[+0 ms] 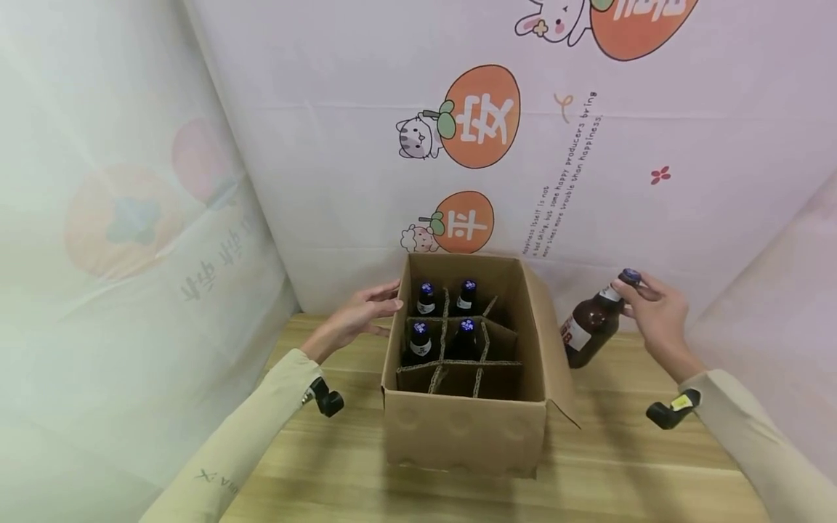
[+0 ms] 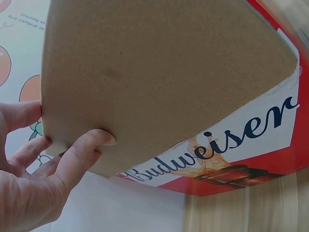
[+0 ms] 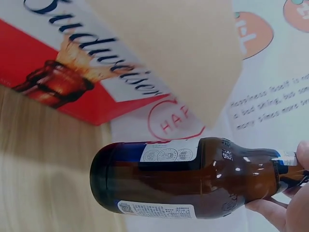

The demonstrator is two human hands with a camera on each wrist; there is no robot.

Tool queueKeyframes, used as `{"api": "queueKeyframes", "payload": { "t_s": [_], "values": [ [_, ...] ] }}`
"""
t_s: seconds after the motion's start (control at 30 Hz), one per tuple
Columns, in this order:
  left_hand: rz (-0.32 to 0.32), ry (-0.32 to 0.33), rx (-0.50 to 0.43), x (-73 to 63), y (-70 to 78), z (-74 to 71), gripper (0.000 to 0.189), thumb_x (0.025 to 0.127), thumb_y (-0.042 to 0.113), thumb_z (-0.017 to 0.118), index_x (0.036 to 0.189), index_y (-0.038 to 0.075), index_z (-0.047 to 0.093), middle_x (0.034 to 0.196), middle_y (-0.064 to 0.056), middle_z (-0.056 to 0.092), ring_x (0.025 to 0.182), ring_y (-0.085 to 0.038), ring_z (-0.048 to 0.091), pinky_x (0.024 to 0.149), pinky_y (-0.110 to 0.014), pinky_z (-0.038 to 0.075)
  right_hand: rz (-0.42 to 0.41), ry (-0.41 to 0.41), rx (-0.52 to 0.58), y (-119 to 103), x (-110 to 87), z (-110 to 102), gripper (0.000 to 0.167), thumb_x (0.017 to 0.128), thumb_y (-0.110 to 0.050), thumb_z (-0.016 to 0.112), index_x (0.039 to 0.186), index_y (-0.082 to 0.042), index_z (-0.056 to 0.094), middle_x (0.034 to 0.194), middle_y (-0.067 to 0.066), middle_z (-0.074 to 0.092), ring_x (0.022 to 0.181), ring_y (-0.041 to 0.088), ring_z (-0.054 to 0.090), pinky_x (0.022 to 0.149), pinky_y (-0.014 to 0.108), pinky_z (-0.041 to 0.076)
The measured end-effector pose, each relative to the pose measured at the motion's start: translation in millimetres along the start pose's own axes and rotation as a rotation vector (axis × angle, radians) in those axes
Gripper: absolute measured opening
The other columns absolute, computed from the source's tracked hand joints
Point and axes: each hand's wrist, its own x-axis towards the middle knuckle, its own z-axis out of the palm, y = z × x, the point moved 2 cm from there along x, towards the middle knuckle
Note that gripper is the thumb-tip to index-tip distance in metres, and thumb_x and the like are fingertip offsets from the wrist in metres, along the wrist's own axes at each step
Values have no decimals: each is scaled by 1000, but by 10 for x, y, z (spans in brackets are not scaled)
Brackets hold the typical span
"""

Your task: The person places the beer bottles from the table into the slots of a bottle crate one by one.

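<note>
In the head view, a cardboard carton (image 1: 466, 434) stands on the table, its top open and cardboard dividers inside. Several brown beer bottles with blue caps (image 1: 467, 327) stand upright in its back and left compartments. To the right of the carton, my right hand (image 1: 657, 309) holds another beer bottle (image 1: 593, 319) by the neck, tilted with its base down and left. The right wrist view shows this bottle's labels and brown glass (image 3: 164, 179). My left hand (image 2: 53, 169) touches the carton's left side, the thumb lying on a plain brown flap (image 2: 159, 72).
The carton's right flap (image 1: 548, 341) sticks outward between it and the held bottle. Red and white Budweiser printing (image 2: 227, 145) covers the carton's side. White printed cloth (image 1: 327, 145) hangs behind and at both sides of the wooden table (image 1: 320, 465).
</note>
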Motion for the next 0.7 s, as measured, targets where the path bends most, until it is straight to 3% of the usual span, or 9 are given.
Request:
{"api": "queueKeyframes", "payload": {
  "t_s": [0.33,0.53,0.7],
  "values": [
    [-2,0,8,-2,3,15,72,104,13,61,167,17,27,171,-19,26,150,-48,37,107,-61,55,-15,-53,105,-289,39,44,75,91,-3,80,150,17,37,84,-16,78,71,0,75,66,18,62],
    [1,-4,5,-6,0,22,72,104,13,60,167,17,25,171,-20,25,151,-48,35,108,-62,53,15,-100,62,-461,69,24,51,92,-7,80,138,-4,60,85,-16,78,69,3,76,66,21,63],
    [1,-1,-1,-2,4,16,72,105,13,60,167,17,25,171,-20,25,151,-48,35,109,-63,52,-7,-113,55,-629,63,40,34,91,-7,81,123,-12,68,86,-15,78,71,3,76,66,20,64]
  ]
}}
